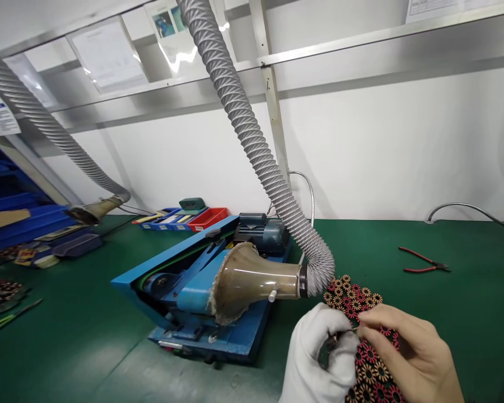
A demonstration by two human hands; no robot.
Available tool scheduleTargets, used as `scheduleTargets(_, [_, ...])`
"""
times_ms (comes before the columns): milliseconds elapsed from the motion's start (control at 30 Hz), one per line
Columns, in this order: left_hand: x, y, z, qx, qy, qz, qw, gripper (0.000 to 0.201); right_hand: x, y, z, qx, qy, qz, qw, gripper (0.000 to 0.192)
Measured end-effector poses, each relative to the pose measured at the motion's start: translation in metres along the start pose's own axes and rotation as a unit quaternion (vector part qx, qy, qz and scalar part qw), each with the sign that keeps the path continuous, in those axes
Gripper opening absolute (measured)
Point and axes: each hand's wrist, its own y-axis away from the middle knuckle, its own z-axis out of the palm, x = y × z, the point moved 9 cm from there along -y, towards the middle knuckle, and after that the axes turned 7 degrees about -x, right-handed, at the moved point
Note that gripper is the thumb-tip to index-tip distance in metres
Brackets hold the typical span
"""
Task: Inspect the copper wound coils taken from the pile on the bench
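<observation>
My left hand (321,355), in a white glove, curls with its thumb and fingers pinched together. The small piece in it is mostly hidden by the glove. My right hand (414,352) is bare, its thumb and forefinger closed on a thin copper-coloured wire (354,329) at the left fingertips. Below and behind both hands lie many small ring-shaped wound coils (368,374), some red and some copper-coloured, spread close together on the green tabletop.
Left of my hands stands a blue belt machine (201,291) with a motor. A brown funnel hood (256,280) on a grey ribbed hose (252,134) faces it. Red-handled pliers (424,262) lie at right. Blue and red bins (210,218) stand behind; tweezers (10,319) lie far left.
</observation>
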Motion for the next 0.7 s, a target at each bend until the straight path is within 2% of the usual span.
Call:
scheduleTargets(67, [-0.008,0.001,0.001,0.001,0.056,-0.042,0.998,0.012,-0.014,-0.003,-0.001,0.014,0.038,-0.066,0.997,0.029])
scheduleTargets(133, [-0.013,0.002,0.003,-0.002,0.102,-0.082,0.991,0.011,-0.022,-0.005,0.000,0.021,0.035,-0.097,0.994,0.027])
scheduleTargets(333, [-0.020,0.002,0.010,-0.029,0.209,-0.188,0.959,0.008,-0.026,-0.006,0.000,0.030,0.023,-0.117,0.992,0.031])
scheduleTargets(567, [-0.019,0.000,0.018,-0.062,0.266,-0.221,0.936,0.002,-0.027,-0.009,0.001,0.006,0.007,-0.128,0.992,0.031])
scheduleTargets(700, [-0.021,0.003,0.018,-0.062,0.277,-0.245,0.927,0.002,-0.028,-0.004,-0.002,0.019,0.031,-0.147,0.988,0.035])
